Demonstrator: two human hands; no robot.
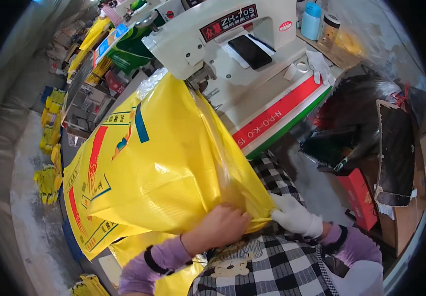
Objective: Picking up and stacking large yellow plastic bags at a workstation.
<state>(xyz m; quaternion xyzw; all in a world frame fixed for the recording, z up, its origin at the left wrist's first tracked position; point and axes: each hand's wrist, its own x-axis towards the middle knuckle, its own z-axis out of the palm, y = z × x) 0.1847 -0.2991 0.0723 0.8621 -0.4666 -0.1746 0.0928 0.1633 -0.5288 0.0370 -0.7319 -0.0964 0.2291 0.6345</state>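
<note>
A large yellow woven sack (163, 167) with red and blue print stretches from the white sewing machine's head (213, 39) down to my lap. My left hand (222, 224), bare, is closed on the sack's lower edge. Just to its right, my right hand (294, 214) in a white glove pinches the same edge at its corner. The sack's upper end sits under the machine's needle area (200, 79). A clear inner liner shows along the sack's right side.
A black phone (250, 52) lies on the machine's bed. A blue bottle (311, 19) and a jar (329, 27) stand behind. Stacks of yellow sacks (50, 148) lie at the left; a torn cardboard box (395, 158) and red box (360, 197) are at the right.
</note>
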